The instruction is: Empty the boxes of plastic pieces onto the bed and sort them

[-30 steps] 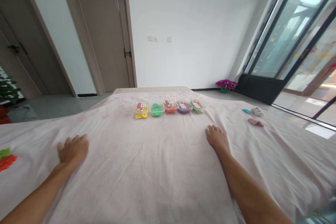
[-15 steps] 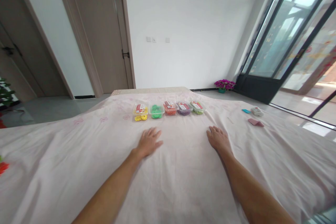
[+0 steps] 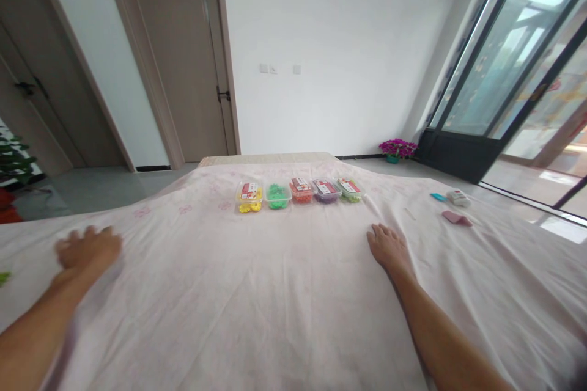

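Observation:
My left hand is at the left over the pale pink cloth, slightly blurred, its fingers apart with nothing in them. To the right, my right hand lies on the cloth with its fingers spread, holding nothing. Beyond the hands stands a row of clear plastic boxes: one with yellow pieces, one with green pieces, one with orange-red pieces, one with purple pieces and one with light green pieces. A bit of something green shows at the left edge.
On the right side of the cloth are a white object, a small blue item and a folded pink piece. Purple flowers stand on the floor by the glass door. A leafy plant is at the far left.
My left hand has moved far to the left, away from the front of the boxes. My right hand has stayed on the cloth. The view has shifted slightly.

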Motion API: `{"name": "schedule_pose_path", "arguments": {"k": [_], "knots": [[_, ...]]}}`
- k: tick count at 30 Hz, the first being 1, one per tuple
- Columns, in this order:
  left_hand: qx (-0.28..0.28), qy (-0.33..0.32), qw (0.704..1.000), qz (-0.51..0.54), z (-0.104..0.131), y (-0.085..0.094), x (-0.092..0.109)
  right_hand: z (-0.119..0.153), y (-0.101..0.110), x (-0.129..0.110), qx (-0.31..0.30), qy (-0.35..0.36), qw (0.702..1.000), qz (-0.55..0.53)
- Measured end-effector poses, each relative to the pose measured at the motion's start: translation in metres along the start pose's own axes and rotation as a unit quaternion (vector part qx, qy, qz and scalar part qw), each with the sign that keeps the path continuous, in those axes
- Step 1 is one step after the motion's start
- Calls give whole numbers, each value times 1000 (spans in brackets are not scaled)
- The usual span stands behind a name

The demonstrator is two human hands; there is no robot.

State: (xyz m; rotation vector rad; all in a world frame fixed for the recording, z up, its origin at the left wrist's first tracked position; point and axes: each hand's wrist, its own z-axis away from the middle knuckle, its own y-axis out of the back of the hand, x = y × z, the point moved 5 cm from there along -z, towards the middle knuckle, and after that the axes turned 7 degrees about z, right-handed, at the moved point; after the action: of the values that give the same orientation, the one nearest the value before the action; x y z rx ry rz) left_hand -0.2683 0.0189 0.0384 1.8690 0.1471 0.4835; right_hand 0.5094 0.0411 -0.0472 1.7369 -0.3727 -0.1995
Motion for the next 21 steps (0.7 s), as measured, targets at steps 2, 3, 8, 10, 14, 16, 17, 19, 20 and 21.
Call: {"name": "schedule_pose_path", "arguments": {"k": [2, 3, 8, 10, 14, 16, 17, 19, 20, 21], "knots": [[-19, -107, 994, 12, 6, -27, 67, -1, -1, 1, 3, 0, 1000, 3], [-36, -165, 985, 28, 14, -42, 104, -1, -1, 1, 4, 0, 1000, 4], [-170, -428, 869, 183, 80, -105, 262, -3, -3, 2, 1, 3, 1000, 8], [-214, -443, 853, 174, 90, -122, 283, -3, -3, 3, -1, 2, 1000, 7], [-191, -376, 897, 131, 60, -138, 231, -2, -1, 4, -2, 5, 1000, 5], [-171, -304, 932, 102, 30, -136, 167, -1, 0, 3, 1, 10, 1000, 2], [-161, -245, 952, 84, 13, -132, 130, -1, 1, 3, 3, 12, 1000, 0], [-120, -60, 990, 40, -19, -114, 51, 0, 1, 3, 7, 13, 1000, -1], [-92, 51, 994, 23, -30, -101, 16, 0, 1, 2, 8, 11, 1000, 0], [-78, 153, 985, 15, -36, -88, -12, 0, 1, 2, 8, 8, 1000, 2]]}}
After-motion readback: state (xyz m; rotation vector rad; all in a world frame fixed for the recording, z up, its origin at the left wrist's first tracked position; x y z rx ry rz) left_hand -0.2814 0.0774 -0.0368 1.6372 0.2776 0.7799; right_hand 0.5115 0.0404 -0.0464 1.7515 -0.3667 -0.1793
